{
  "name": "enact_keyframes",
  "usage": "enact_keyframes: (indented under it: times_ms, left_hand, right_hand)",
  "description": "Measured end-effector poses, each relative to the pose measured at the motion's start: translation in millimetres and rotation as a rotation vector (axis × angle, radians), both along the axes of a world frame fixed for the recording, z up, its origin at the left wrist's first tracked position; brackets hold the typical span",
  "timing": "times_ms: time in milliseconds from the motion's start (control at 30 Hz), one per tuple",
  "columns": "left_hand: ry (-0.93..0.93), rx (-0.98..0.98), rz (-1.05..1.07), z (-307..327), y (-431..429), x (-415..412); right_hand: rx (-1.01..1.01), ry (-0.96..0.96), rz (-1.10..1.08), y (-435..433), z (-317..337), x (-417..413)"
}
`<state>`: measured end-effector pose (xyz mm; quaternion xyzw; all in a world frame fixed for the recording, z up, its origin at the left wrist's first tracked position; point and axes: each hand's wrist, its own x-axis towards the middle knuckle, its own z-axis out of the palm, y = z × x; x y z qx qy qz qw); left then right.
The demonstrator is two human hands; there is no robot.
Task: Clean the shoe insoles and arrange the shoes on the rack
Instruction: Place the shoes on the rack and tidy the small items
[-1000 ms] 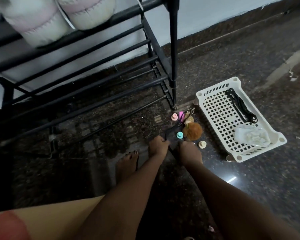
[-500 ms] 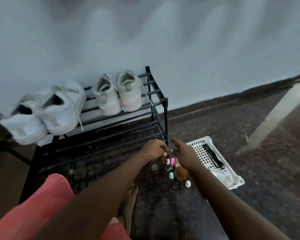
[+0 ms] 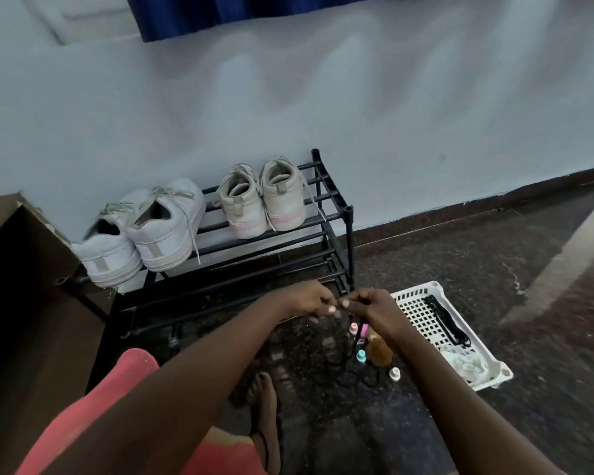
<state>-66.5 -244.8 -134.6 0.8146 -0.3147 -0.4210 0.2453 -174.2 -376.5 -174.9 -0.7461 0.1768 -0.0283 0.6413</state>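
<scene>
Coral-pink garment point(image 3: 117, 406) (orange band at hem), dark anklet point(image 3: 262, 437)

White sneakers point(image 3: 165, 231) and beige sneakers point(image 3: 244, 205) atop black rack point(image 3: 349, 241); white basket point(image 3: 415, 288) on dark floor point(image 3: 460, 258)

Rack point(image 3: 333, 214) stands on the floor, backed against the wall. On its top shelf, the left pair of shoes point(image 3: 141, 234) sits at the left end and the right pair of shoes point(image 3: 261, 200) at the right end. A box point(image 3: 21, 269) adjoins the rack's left side. Basket point(image 3: 412, 296) lies on the floor to the rack's right, with a bundle of cord point(image 3: 443, 317) inside. Small bottles point(image 3: 361, 356) stand between rack and basket. Left hand point(image 3: 309, 301) and right hand point(image 3: 371, 308) meet above the bottles, apparently pinching a strand point(image 3: 348, 341) between them.
</scene>
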Motion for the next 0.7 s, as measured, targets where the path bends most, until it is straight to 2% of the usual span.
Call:
enact_keyframes:
  times_ms: [67,133,200,267,367,500,567,700]
  left_hand:
    - [0.284,-0.044,0.126,-2.6,3.7,6.4]
    - [0.524,-0.178,0.282,-0.6,6.6,12.4]
    - [0.684,-0.378,0.504,0.1,10.1,21.2]
    - [0.760,-0.542,0.754,-1.1,14.3,30.3]
    - [0.746,-0.662,1.074,-8.5,21.3,42.2]
    - [0.699,-0.694,1.371,-24.2,34.5,45.1]
    - [0.660,-0.595,1.339,-31.4,36.9,37.6]
    - [0.446,-0.359,1.012,-38.1,17.7,11.6]
  right_hand:
    - [0.092,0.020,-0.011,-1.9,-7.1,2.6]
    - [0.209,0.053,-0.057,-6.9,-15.1,3.3]
    - [0.305,0.070,-0.116,-14.6,-21.8,0.7]
    - [0.349,0.089,-0.145,-21.5,-22.1,-3.4]
    - [0.340,0.109,-0.189,-36.8,-15.2,-6.5]
    - [0.178,0.116,-0.219,-56.5,-14.1,-4.9]
    - [0.092,0.131,-0.220,-55.2,-15.4,-4.1]
    - [-0.308,0.158,-0.068,-34.8,-8.0,1.5]
